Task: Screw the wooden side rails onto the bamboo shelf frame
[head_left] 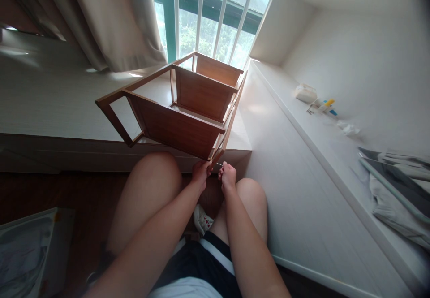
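A brown wooden shelf rack (204,92) with several boards lies tilted on the pale ledge, its near corner jutting over the edge. My left hand (201,172) is closed around that near corner, at the end of the frame post. Just to the right, my right hand (227,176) is closed on a thin, light-coloured rod (219,164), which looks like a hex key. The rod points left toward the post beside my left fingers. Its tip is too small to make out.
The pale ledge (60,96) runs under the barred window, with a beige curtain (117,20) at left. A white side panel (282,154) stands close on the right, topped by a counter with small items and folded clothes (399,190). A storage box (57,244) sits on the floor at lower left.
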`<state>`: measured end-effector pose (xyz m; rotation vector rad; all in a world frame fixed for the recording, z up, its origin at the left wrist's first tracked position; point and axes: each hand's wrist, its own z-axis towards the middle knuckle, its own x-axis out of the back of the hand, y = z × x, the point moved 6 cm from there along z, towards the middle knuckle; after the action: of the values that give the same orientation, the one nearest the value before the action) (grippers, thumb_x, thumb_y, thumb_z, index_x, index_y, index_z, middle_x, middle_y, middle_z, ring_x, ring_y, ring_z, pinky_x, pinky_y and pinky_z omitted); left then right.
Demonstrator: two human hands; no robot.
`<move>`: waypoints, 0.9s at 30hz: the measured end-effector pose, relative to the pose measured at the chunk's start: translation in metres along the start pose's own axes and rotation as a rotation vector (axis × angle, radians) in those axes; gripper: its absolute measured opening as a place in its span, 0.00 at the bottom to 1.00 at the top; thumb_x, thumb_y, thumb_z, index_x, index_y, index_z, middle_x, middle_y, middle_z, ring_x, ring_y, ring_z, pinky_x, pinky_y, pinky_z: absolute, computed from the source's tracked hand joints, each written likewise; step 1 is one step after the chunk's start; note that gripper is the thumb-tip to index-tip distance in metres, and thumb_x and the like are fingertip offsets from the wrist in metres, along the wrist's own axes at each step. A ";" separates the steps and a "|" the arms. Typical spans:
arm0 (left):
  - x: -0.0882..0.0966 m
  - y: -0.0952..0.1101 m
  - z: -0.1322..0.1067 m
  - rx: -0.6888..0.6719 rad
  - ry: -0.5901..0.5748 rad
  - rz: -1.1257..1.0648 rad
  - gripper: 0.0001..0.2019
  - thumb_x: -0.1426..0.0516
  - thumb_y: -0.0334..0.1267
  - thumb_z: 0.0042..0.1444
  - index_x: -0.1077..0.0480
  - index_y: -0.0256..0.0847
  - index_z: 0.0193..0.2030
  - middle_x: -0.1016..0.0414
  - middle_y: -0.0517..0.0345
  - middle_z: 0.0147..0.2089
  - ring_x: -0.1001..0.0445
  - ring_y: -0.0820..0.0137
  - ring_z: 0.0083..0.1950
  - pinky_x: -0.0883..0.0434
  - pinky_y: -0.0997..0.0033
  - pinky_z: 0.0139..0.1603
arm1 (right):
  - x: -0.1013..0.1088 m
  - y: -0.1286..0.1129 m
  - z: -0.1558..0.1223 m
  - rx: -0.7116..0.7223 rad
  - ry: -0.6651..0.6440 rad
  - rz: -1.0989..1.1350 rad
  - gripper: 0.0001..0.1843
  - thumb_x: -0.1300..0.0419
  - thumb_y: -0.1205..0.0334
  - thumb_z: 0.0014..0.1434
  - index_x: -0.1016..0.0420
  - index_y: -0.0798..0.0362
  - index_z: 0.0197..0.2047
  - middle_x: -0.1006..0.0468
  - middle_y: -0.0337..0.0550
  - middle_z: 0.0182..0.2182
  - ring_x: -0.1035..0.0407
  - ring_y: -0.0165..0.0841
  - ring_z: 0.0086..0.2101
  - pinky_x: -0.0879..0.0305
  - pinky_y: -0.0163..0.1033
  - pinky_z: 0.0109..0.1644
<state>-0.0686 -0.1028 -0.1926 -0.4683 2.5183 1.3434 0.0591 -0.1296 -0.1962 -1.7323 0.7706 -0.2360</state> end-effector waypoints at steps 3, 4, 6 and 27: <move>0.000 0.000 0.000 0.003 0.002 -0.003 0.08 0.39 0.39 0.62 0.28 0.35 0.39 0.27 0.62 0.32 0.29 0.76 0.29 0.30 0.76 0.30 | 0.001 0.001 0.002 0.017 -0.018 0.010 0.20 0.38 0.48 0.56 0.40 0.50 0.25 0.38 0.29 0.14 0.47 0.22 0.12 0.52 0.29 0.13; 0.000 0.000 0.000 0.004 0.004 -0.003 0.08 0.39 0.39 0.62 0.28 0.35 0.38 0.27 0.62 0.32 0.29 0.76 0.29 0.30 0.75 0.30 | 0.002 0.001 0.003 0.024 -0.014 0.012 0.18 0.37 0.48 0.56 0.38 0.51 0.26 0.36 0.29 0.15 0.46 0.22 0.12 0.50 0.29 0.13; 0.000 0.000 -0.001 0.004 0.006 0.000 0.08 0.39 0.39 0.62 0.28 0.35 0.38 0.27 0.62 0.32 0.29 0.76 0.29 0.30 0.75 0.30 | 0.003 0.002 0.003 0.037 0.002 0.020 0.17 0.36 0.48 0.54 0.34 0.52 0.31 0.32 0.30 0.17 0.42 0.23 0.14 0.46 0.29 0.14; -0.001 0.001 0.000 -0.005 0.003 0.006 0.09 0.39 0.39 0.63 0.28 0.34 0.39 0.27 0.61 0.32 0.30 0.77 0.29 0.31 0.76 0.29 | 0.007 0.003 -0.002 0.004 0.032 0.087 0.16 0.36 0.58 0.50 0.32 0.52 0.41 0.26 0.31 0.21 0.39 0.24 0.14 0.47 0.28 0.13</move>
<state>-0.0684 -0.1020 -0.1917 -0.4652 2.5209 1.3528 0.0617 -0.1359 -0.2001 -1.6904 0.8657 -0.2063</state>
